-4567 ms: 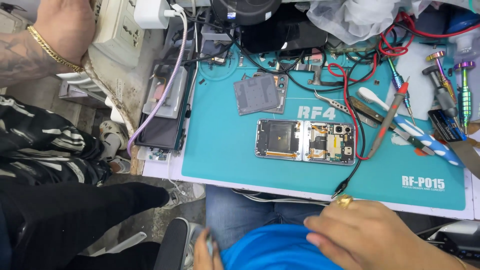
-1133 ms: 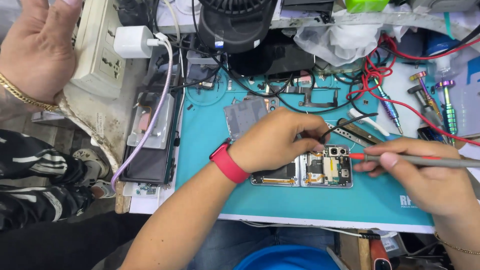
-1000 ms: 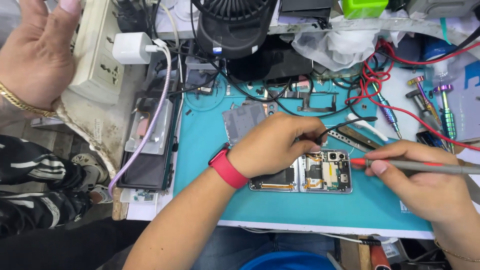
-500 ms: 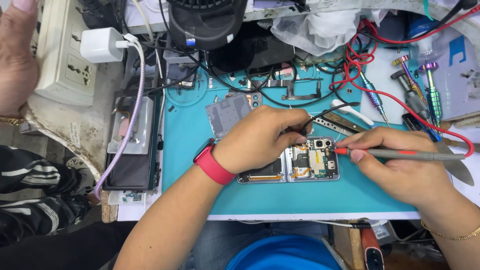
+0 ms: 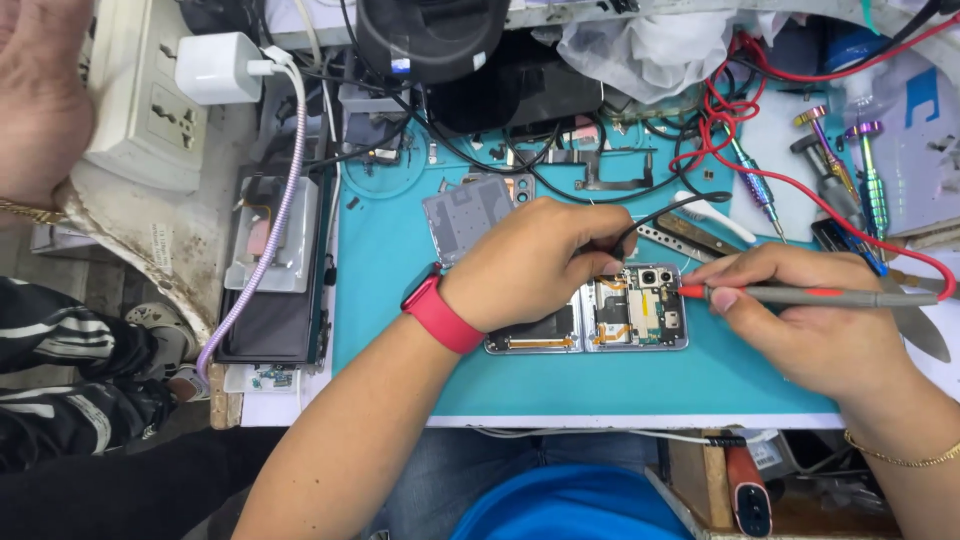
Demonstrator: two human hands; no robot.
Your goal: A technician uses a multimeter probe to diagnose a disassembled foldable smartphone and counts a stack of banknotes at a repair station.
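An opened phone (image 5: pixel 630 312) with its circuit board exposed lies on a teal work mat (image 5: pixel 400 330). My left hand (image 5: pixel 535 262), a red band on its wrist, rests over the phone's left half and pinches a black probe (image 5: pixel 650 215) whose tip points down at the board. Just right of the phone, my right hand (image 5: pixel 800 320) grips a red-tipped probe (image 5: pixel 800 296) like a pen, its tip touching the board's right edge near the camera lenses. A detached grey back cover (image 5: pixel 465 212) lies above my left hand.
Red and black leads (image 5: pixel 740 160) trail to the back. Screwdrivers (image 5: pixel 850 165) and tweezers (image 5: pixel 690 235) lie at the right. A dark phone with a white charger cable (image 5: pixel 270 270) sits left of the mat. Another person's hand (image 5: pixel 40 100) rests by a wall socket (image 5: pixel 150 100) at top left.
4.6 s ago both my hands were low, off the mat; they have since come onto the phone with the probes. Over the last second the view shifted slightly; hands stay put.
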